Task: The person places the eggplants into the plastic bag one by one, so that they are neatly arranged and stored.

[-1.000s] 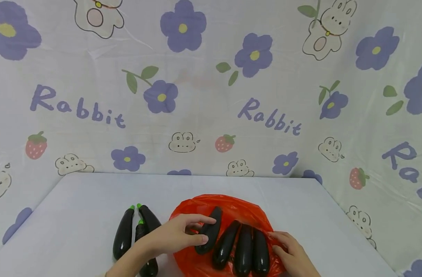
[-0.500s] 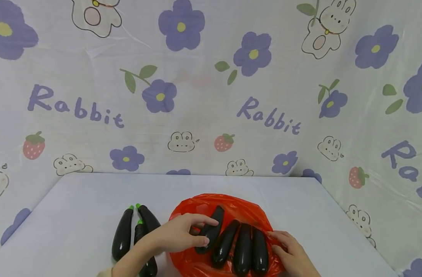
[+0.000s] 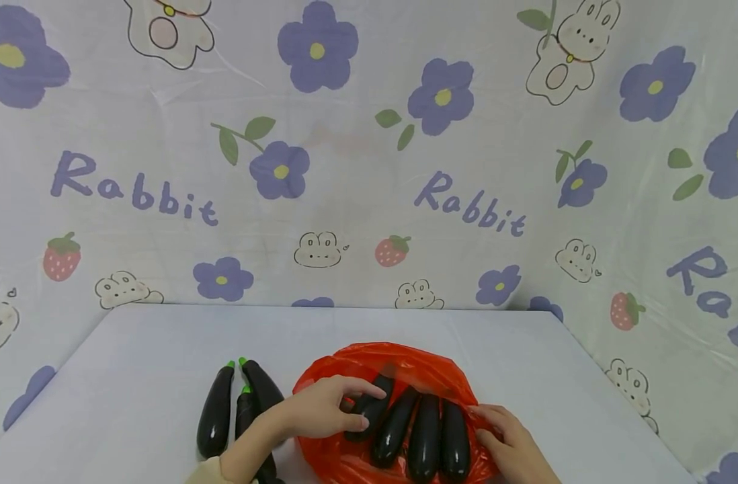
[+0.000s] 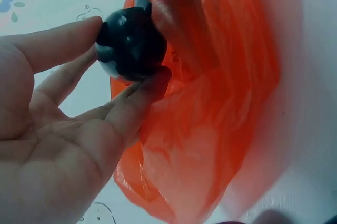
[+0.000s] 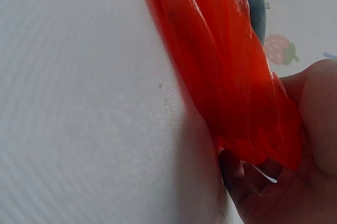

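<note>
In the head view, an open red plastic bag (image 3: 447, 376) lies on the table with glossy black eggplants in it. My left hand (image 3: 323, 407) reaches over its left side and holds the leftmost eggplant (image 3: 369, 405) between thumb and fingers. The left wrist view shows the rounded end of that eggplant (image 4: 131, 45) in the grasp, the red film close beside it. Three more eggplants (image 3: 426, 437) lie side by side to its right. At the bag's right edge, my right hand (image 3: 514, 444) pinches the film, which the right wrist view shows between thumb and fingers (image 5: 234, 174).
Left of the bag, several eggplants with green stem ends (image 3: 216, 411) lie together, partly behind my left forearm. The white table (image 3: 163, 336) ends at a hanging cloth (image 3: 357, 168) printed with rabbits and flowers, at the back and right.
My left hand and its eggplant have shifted slightly right, closer to the other eggplants in the bag. The right hand stays at the bag's edge.
</note>
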Action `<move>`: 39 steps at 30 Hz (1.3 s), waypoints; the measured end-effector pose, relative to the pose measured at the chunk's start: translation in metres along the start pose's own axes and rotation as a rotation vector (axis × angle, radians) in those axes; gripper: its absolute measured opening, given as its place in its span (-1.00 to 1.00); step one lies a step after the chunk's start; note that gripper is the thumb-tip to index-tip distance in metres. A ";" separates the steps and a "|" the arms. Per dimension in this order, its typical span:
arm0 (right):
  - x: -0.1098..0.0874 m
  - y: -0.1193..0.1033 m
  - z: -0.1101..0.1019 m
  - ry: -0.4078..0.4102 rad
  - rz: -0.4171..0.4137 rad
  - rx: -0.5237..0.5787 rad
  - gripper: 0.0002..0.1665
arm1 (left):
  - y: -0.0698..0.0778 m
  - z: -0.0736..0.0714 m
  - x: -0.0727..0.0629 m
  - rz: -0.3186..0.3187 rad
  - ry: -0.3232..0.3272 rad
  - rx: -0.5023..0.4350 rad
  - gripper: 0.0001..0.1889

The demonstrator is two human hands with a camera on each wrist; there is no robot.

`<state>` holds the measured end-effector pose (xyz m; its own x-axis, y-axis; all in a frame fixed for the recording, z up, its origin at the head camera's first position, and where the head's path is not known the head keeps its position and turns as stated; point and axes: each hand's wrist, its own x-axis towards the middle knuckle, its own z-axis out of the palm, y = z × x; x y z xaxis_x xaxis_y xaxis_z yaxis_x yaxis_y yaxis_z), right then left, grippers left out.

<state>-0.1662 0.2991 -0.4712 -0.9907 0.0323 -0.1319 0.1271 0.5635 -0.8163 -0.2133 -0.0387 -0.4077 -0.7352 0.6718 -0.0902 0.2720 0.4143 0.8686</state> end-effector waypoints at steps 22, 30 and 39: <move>0.001 -0.005 0.001 -0.002 0.007 -0.021 -0.57 | -0.017 0.009 0.002 -0.020 0.013 0.082 -0.53; 0.002 -0.004 0.000 -0.006 0.024 -0.026 -0.56 | -0.020 0.013 0.002 -0.013 0.008 0.042 -0.53; 0.002 -0.001 -0.001 0.002 -0.017 -0.065 -0.57 | -0.020 0.016 0.001 -0.007 0.031 0.058 -0.48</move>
<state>-0.1681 0.2990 -0.4703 -0.9928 0.0243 -0.1170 0.1070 0.6164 -0.7801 -0.2096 -0.0361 -0.4330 -0.7558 0.6499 -0.0802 0.3020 0.4546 0.8379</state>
